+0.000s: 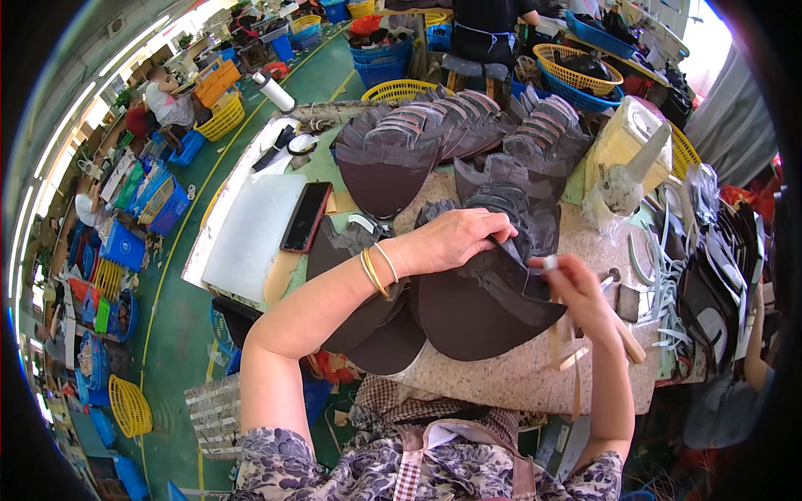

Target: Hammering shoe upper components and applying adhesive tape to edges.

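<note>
The work looks to be partway through: one dark piece [484, 319] is in hand at the near side of the table [543, 382], while many like it lie in a far-left stack [389, 182] and a far-right stack [545, 138]. Which of those are finished and which are left cannot be told. The left hand [458, 240] reaches across, its fingers bent down and pinching the piece's far edge. The right hand [575, 288] has thumb and fingers drawn together at the right edge, by a small white bit [549, 262]; whether they grip the piece itself is unclear. The piece is broad and matt brown, rounded at its near end, with a smoother, greyish-black band toward the far edge. It seems thin and bendable, like leather or something close to it. More rounded pieces [380, 344] overlap just to its left. The stacks show crinkled, translucent grey edges fanned in curved layers. The tabletop is speckled like stone; pale, narrow strips [664, 288] curl loosely at the right.
</note>
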Demonstrator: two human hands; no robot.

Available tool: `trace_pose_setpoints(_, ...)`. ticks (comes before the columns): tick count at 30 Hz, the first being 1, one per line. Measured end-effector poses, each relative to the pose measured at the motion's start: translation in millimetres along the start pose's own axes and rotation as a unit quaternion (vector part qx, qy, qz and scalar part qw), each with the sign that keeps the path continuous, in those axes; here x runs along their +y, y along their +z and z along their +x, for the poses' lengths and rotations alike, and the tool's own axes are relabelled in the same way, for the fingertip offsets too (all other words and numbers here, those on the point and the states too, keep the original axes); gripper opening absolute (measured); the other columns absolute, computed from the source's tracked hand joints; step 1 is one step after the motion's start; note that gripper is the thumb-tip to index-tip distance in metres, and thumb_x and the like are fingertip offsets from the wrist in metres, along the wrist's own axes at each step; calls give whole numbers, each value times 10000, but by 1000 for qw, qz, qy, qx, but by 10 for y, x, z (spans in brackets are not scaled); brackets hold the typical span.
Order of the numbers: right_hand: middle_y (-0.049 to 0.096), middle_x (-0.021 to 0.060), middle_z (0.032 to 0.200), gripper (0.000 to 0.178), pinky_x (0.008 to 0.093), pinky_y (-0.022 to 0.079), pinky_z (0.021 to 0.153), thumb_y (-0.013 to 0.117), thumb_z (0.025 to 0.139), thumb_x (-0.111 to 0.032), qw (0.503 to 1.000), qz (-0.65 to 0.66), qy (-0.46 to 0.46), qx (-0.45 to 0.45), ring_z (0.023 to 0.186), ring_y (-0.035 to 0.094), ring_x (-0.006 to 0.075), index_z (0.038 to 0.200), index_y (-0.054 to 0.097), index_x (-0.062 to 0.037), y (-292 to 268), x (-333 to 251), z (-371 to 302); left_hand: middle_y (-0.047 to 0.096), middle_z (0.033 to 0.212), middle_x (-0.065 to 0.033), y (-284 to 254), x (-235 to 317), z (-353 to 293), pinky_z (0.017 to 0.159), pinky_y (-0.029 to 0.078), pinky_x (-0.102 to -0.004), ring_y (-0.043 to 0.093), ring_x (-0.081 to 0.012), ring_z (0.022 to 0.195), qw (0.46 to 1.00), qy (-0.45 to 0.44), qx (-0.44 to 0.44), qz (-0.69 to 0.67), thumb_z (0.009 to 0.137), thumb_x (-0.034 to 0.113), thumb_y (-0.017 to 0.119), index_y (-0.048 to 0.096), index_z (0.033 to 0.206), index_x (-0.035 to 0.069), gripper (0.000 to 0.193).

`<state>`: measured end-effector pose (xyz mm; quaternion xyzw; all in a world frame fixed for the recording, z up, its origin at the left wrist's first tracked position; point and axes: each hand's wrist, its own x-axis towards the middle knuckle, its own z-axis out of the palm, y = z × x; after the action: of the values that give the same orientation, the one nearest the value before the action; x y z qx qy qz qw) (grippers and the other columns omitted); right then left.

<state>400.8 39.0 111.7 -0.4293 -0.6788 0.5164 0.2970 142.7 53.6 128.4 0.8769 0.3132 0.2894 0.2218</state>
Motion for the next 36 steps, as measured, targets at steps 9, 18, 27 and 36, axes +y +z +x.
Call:
trace_pose_setpoints(9, 655, 88, 927, 173, 284, 515, 636, 528, 949, -181, 971, 134, -39, 193, 798, 637, 159, 1006, 602, -35, -269, 6, -18, 600, 960, -13, -452, 340, -253, 853, 427, -218, 558, -54, 939, 936, -90, 130, -314, 889, -37, 558, 477, 1094, 45, 236)
trace_pose_setpoints(18, 641, 36, 697, 165, 184, 401, 457, 582, 885, -52, 998, -35, 44, -33, 538, 529, 50, 1015, 649, 25, 100, -487, -848, 620, 1041, -166, 560, 753, -651, 753, 499, -366, 661, -297, 904, 955, -216, -96, -177, 856, 40, 597, 415, 1238, 56, 423)
trace_pose_setpoints(27, 649, 129, 704, 110, 354, 493, 569, 638, 797, -75, 987, -121, -45, -91, 606, 639, 263, 869, 679, -3, 619, -86, -668, 659, 1035, -109, 594, 726, -791, 827, 503, -305, 620, -172, 942, 912, -268, -104, -294, 803, -64, 572, 288, 1404, 91, 683)
trace_pose_setpoints(36, 635, 160, 720, 100, 384, 495, 577, 626, 803, -67, 979, -150, -103, -89, 618, 625, 315, 843, 669, 13, 755, -128, -746, 678, 997, -130, 538, 836, -920, 687, 475, -274, 608, -153, 695, 919, -276, -94, -267, 856, -29, 539, 310, 1423, 91, 623)
